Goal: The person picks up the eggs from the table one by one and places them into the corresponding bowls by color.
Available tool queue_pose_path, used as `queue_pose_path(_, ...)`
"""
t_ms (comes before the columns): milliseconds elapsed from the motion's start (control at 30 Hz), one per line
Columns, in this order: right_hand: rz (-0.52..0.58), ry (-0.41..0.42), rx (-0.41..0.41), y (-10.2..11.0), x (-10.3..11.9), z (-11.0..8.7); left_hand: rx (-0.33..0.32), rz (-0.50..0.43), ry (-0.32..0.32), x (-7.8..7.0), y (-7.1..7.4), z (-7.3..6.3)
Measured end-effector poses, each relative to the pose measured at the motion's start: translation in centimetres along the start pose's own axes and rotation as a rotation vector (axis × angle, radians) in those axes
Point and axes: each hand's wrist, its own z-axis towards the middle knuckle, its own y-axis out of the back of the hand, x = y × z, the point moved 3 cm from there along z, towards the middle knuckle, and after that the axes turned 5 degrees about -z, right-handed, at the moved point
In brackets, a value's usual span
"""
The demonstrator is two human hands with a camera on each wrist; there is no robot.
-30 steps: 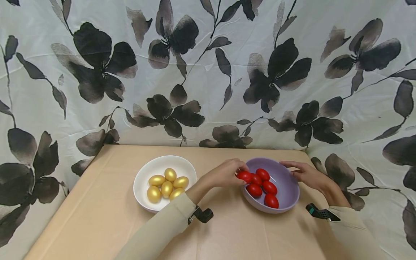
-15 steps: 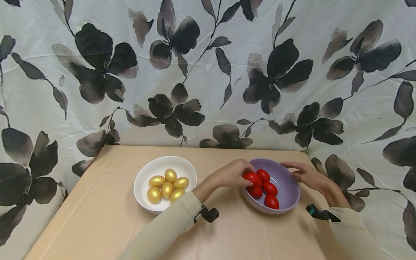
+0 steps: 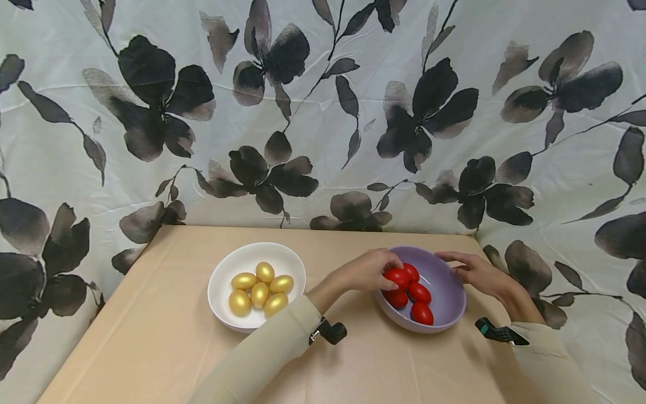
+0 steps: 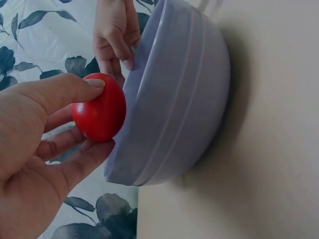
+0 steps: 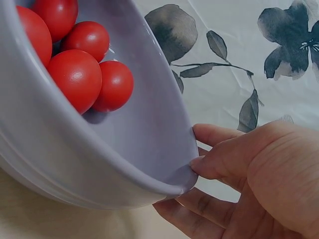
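My left hand (image 3: 368,269) pinches a red egg (image 4: 102,112) between thumb and fingertips, over the left rim of the purple bowl (image 3: 444,300). Several more red eggs (image 3: 421,313) lie inside that bowl, and the hand partly hides some of them in the head view. At the bowl's right side, my right hand (image 5: 284,179) grips the rim, thumb at its edge and fingers against the outside. To the left stands a white bowl (image 3: 224,275) with several gold eggs (image 3: 259,294) in it.
Both bowls rest on a tan tabletop (image 3: 333,359). Behind it hangs a white cloth (image 3: 348,185) with dark flowers. My left forearm reaches across in front of the white bowl. Each wrist wears a dark strap (image 3: 327,332).
The left hand, with the red egg in its fingers, has shifted right and farther over the purple bowl. My right hand has stayed at the rim.
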Motion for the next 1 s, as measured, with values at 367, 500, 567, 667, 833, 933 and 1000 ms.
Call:
queue_pose_path(367,-0.002,-0.005,0.01,0.2,-0.2,0.3,0.015,-0.003,-0.006,0.3,-0.5,1.1)
queue_pose_path(500,-0.009,0.003,0.011,0.3,-0.2,0.5,0.026,0.014,-0.009,0.3,-0.8,1.6)
queue_pose_path(567,-0.01,0.009,0.009,0.4,-0.1,0.6,0.032,0.022,-0.003,0.3,-0.9,1.8)
queue_pose_path(667,-0.012,0.013,0.012,0.5,-0.2,0.7,0.04,0.039,0.012,0.4,-1.1,2.0)
queue_pose_path(833,-0.007,0.014,0.014,0.6,-0.2,0.8,0.047,0.067,0.018,0.5,-1.3,2.4)
queue_pose_path(933,-0.006,0.014,0.014,0.7,-0.3,0.9,0.057,0.076,0.023,0.5,-1.5,2.6)
queue_pose_path(1000,-0.006,0.013,0.014,0.7,-0.3,0.9,0.063,0.077,0.029,0.5,-1.6,2.7)
